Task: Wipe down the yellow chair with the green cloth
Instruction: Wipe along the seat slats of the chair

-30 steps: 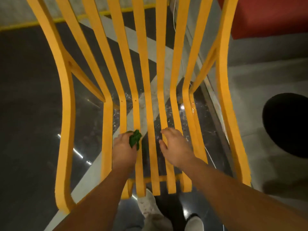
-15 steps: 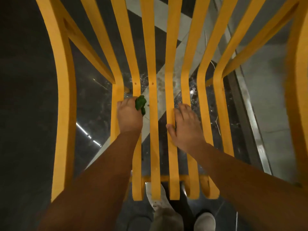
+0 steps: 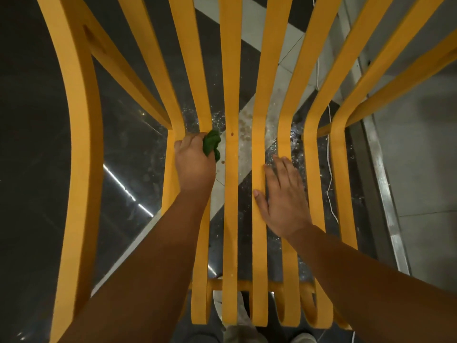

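Left hand (image 3: 194,164) fisted round bunched green cloth (image 3: 212,144), knuckles up, pressed on slat of yellow chair (image 3: 231,194) near bend where seat meets back. Cloth pokes out past fingers, over gap between slats. Right hand (image 3: 284,196) flat, fingers straight and spread, palm down across two slats right of centre, holding nothing. Both forearms reach in from below. Dark glossy floor (image 3: 29,169) visible through slats; thin white cable (image 3: 330,174) lies right of seat.

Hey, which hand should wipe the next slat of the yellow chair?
Left. The left hand grips the green cloth against a slat; the right hand lies flat on other slats, holding nothing.
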### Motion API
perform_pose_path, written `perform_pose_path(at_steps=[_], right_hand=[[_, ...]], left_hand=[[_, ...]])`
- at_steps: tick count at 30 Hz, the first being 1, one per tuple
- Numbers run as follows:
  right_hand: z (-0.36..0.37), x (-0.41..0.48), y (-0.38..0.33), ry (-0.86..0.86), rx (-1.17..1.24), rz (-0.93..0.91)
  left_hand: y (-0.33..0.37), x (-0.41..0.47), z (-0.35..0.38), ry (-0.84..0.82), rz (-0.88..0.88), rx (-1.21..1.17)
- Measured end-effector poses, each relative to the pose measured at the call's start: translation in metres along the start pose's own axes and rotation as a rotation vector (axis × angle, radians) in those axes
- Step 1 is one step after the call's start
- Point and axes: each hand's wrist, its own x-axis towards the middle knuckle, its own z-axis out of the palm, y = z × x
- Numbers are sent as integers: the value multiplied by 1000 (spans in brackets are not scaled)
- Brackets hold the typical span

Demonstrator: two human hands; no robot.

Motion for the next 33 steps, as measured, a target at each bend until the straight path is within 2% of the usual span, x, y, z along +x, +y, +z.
perform_pose_path(at_steps=[8, 17, 23, 28, 33], right_hand=[[4, 2, 2, -2, -12, -31], [6, 3, 3, 16, -55, -115], [12, 1, 4, 55, -53, -146], [13, -2, 3, 36, 14, -117], [8, -4, 0, 40, -27, -119]], left_hand=[[2, 32, -10, 8, -99, -50], [0, 9, -2, -53, 25, 30], [5, 21, 6, 30, 30, 30], [5, 27, 11, 147, 139, -2], [-1, 18, 18, 182, 120, -48]])
